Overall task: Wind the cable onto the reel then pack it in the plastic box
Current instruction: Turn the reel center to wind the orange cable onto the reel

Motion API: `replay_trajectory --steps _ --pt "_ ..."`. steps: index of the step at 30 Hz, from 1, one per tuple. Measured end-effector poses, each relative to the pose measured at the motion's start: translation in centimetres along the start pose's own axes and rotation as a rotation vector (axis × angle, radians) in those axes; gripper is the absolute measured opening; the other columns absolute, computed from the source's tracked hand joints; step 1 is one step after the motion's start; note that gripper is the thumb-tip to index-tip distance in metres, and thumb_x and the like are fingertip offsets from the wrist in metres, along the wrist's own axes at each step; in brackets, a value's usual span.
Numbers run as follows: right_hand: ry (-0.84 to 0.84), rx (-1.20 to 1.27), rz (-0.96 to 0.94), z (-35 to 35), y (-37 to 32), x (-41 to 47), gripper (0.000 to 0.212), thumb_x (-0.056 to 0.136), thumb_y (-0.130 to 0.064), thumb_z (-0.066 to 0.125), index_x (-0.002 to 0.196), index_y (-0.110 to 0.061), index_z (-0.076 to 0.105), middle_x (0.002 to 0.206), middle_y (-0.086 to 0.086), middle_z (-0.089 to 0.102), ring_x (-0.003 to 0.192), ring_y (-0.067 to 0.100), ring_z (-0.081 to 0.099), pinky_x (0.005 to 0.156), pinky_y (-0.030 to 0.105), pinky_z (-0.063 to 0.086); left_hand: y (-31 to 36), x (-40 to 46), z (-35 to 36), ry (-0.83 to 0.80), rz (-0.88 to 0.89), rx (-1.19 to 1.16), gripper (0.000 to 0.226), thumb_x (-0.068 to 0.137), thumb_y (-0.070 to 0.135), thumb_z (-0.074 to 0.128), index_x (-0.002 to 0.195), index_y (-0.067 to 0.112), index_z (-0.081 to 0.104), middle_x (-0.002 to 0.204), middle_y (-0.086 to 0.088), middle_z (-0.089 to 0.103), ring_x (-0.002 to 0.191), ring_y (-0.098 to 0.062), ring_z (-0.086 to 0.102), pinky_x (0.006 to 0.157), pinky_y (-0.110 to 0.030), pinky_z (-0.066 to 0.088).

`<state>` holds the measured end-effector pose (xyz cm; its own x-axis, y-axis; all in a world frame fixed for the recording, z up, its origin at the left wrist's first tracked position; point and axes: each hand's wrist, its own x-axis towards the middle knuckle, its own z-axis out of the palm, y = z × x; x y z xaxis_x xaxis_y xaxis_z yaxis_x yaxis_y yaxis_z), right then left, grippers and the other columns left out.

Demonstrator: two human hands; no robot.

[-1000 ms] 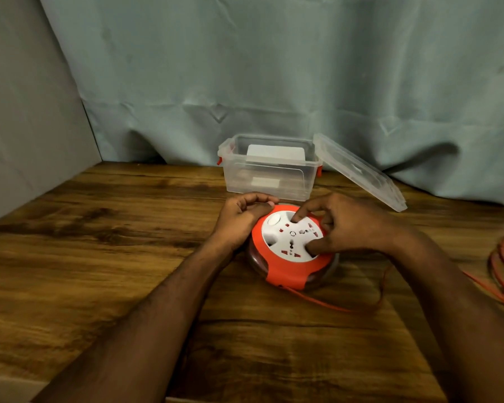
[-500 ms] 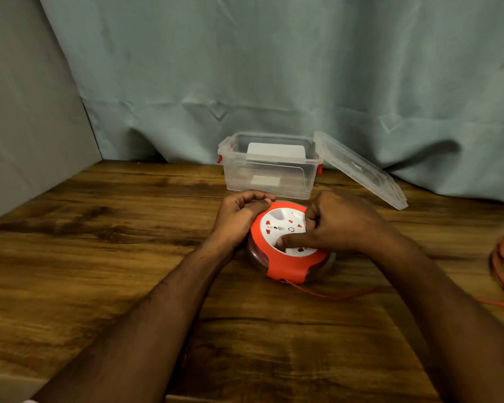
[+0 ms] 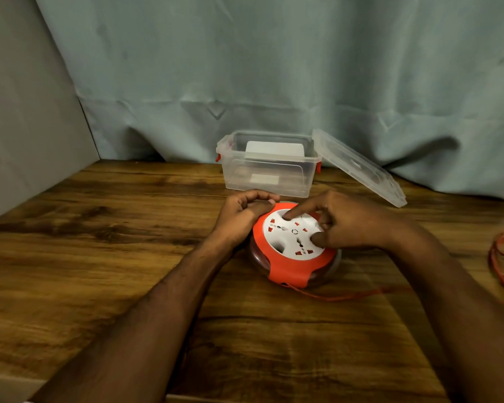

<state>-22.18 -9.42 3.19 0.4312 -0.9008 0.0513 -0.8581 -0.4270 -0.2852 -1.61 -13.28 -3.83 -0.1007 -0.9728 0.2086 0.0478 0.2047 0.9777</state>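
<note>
Plastic box (image 3: 269, 174) sits at the back of the table (image 3: 99, 242), clear walls, rectangular, red latches on both ends, open top. Inside I only see a white card-like sheet against the far wall and a pale label low down; can't tell if that label is in or on the wall. Its clear lid (image 3: 361, 167) leans tilted against the box's right end, lower edge on the table. Reel (image 3: 296, 247) lies flat just in front of the box: round, orange top frame, white socket disc with red shutters, smoky translucent drum with red windings visible inside. Cable (image 3: 341, 296) is thin and orange-red, exits the reel's near edge, runs right across the wood-grain table to a loose pile at the right edge. My left hand (image 3: 242, 215) is curled against the reel's left rim, fingers bent, thumb on the orange edge. My right hand (image 3: 349, 225) is on top: index fingertip in a recess of the white disc, thumb pressed on the disc's right side, other fingers loosely bent. Pale wrinkled curtain (image 3: 274, 68) behind.
</note>
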Motion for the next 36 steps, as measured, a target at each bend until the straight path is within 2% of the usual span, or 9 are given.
replay_trajectory --steps 2,5,8,12,14,17,26,32,36 --pt "-0.016 0.012 -0.002 -0.1 -0.1 -0.2 0.054 0.083 -0.021 0.079 0.128 -0.048 0.067 0.056 -0.020 0.054 0.051 0.000 0.051 0.047 0.014 0.032 0.0 -0.1 0.0 -0.006 -0.001 0.008 0.015 0.093 0.006 0.063 0.096 0.013 0.075 0.098 -0.014 0.077 0.082 -0.028 0.072 0.070 -0.035 0.060" --pt "-0.046 0.017 0.000 -0.3 0.0 -0.1 0.051 0.084 -0.021 0.079 0.127 -0.046 0.067 0.047 -0.049 0.043 0.051 -0.019 0.050 0.046 0.014 0.030 -0.1 0.0 -0.1 -0.005 0.005 0.021 0.015 0.093 0.006 0.062 0.098 0.011 0.075 0.098 -0.013 0.077 0.081 -0.027 0.073 0.068 -0.033 0.061" --pt "-0.039 0.014 0.015 -0.2 0.2 0.0 0.052 0.080 -0.026 0.083 0.123 -0.049 0.067 0.051 -0.045 0.048 0.053 -0.017 0.052 0.046 0.013 0.031 -0.2 0.0 -0.2 -0.004 0.004 0.029 0.015 0.094 0.007 0.062 0.100 0.010 0.076 0.098 -0.012 0.077 0.083 -0.027 0.074 0.069 -0.034 0.061" --pt "-0.001 -0.004 0.050 0.2 0.4 0.1 0.058 0.071 -0.041 0.088 0.125 -0.051 0.067 0.107 -0.027 0.063 0.077 -0.004 0.058 0.064 0.023 0.049 -0.4 0.2 -0.2 0.008 0.001 0.015 0.016 0.093 0.005 0.063 0.102 0.005 0.075 0.098 -0.014 0.077 0.085 -0.029 0.073 0.073 -0.037 0.060" --pt "0.020 0.000 0.047 0.3 0.4 0.2 0.058 0.068 -0.046 0.089 0.122 -0.049 0.069 0.116 -0.022 0.066 0.081 -0.003 0.059 0.069 0.026 0.053 -0.4 0.2 -0.3 0.017 0.003 0.016 0.016 0.093 0.005 0.063 0.103 0.004 0.075 0.099 -0.014 0.077 0.087 -0.030 0.073 0.075 -0.038 0.060" --pt "0.038 -0.018 0.063 0.5 0.4 0.2 0.059 0.063 -0.050 0.090 0.119 -0.046 0.072 0.107 -0.020 0.067 0.080 -0.001 0.060 0.063 0.023 0.046 -0.4 0.2 -0.4 0.025 0.005 0.005 0.017 0.092 0.006 0.063 0.103 0.003 0.075 0.100 -0.013 0.077 0.089 -0.029 0.073 0.077 -0.037 0.060" --pt "0.081 -0.076 0.138 0.7 -0.3 0.3 0.067 0.051 -0.065 0.085 0.113 -0.043 0.073 0.114 -0.016 0.066 0.094 0.008 0.062 0.075 0.032 0.056 -0.6 0.2 -0.4 0.039 -0.001 0.030 0.015 0.094 0.008 0.062 0.102 0.007 0.075 0.095 -0.012 0.077 0.082 -0.028 0.074 0.071 -0.036 0.061" --pt "0.139 -0.128 0.153 1.0 -1.0 0.2 0.053 0.050 -0.074 0.081 0.084 -0.034 0.074 0.077 -0.017 0.062 0.072 0.002 0.056 0.057 0.027 0.038 -0.5 0.2 -0.1 0.064 0.002 0.023 0.015 0.094 0.005 0.062 0.097 0.009 0.076 0.093 -0.013 0.077 0.078 -0.024 0.073 0.067 -0.032 0.060" --pt "0.185 -0.183 0.149 1.6 -1.3 0.6 0.064 0.050 -0.084 0.073 0.066 -0.022 0.067 0.070 -0.009 0.065 0.069 0.009 0.059 0.054 0.031 0.041 -0.6 0.3 0.0 0.077 0.004 0.029 0.015 0.094 0.005 0.061 0.098 0.008 0.076 0.096 -0.015 0.076 0.083 -0.028 0.073 0.074 -0.039 0.059"
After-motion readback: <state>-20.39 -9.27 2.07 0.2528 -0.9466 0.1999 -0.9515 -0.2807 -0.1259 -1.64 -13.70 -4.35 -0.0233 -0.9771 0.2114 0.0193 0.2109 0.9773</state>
